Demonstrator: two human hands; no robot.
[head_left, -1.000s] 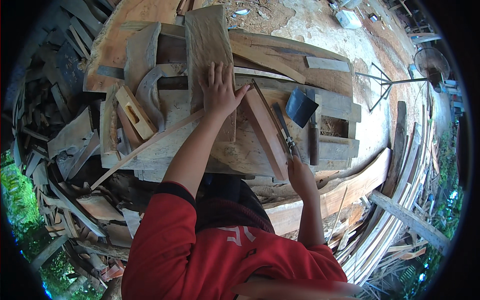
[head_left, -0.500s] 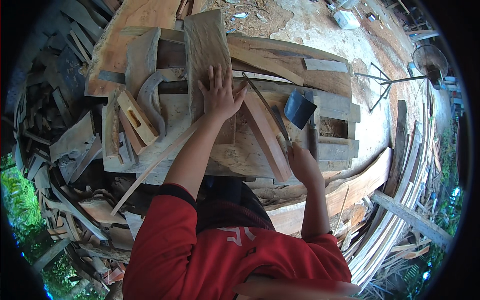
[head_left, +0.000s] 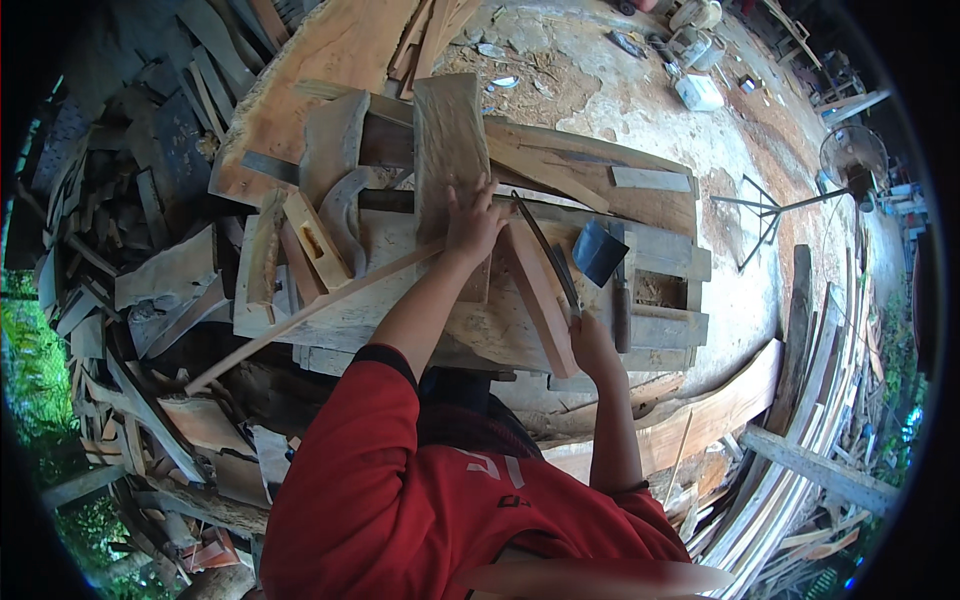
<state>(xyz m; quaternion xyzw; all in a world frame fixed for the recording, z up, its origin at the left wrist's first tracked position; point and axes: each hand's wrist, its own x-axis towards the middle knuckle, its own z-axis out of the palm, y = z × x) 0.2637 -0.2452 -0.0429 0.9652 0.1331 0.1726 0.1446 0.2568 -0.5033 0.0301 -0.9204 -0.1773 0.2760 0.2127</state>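
A long, thin wooden strip point(head_left: 310, 318) slants across the near left of the bench up to my left hand point(head_left: 472, 225). My left hand, fingers bent, pins the strip over an upright-laid thick plank point(head_left: 450, 140); its palm hides part of the strip. My right hand point(head_left: 594, 350) is closed on a long tool with a narrow dark blade point(head_left: 545, 243), whose tip points away toward my left hand. Whether it is a knife or a file I cannot tell. Beneath and beside the blade lies a squared reddish timber point(head_left: 538, 300).
Right of the blade rests a tool with a square dark metal head point(head_left: 600, 252) and wooden handle point(head_left: 622, 322). A block with a slot point(head_left: 316, 240) and a curved wooden piece point(head_left: 345, 215) lie left. Scrap wood point(head_left: 170, 290) surrounds the wooden bench point(head_left: 400, 325). A metal stand point(head_left: 770, 212) is beyond.
The view has shifted. My left hand's fingers have gone from spread flat to bent, nearer the plank's close end. The strip lies at a flatter angle. My right hand still grips the bladed tool.
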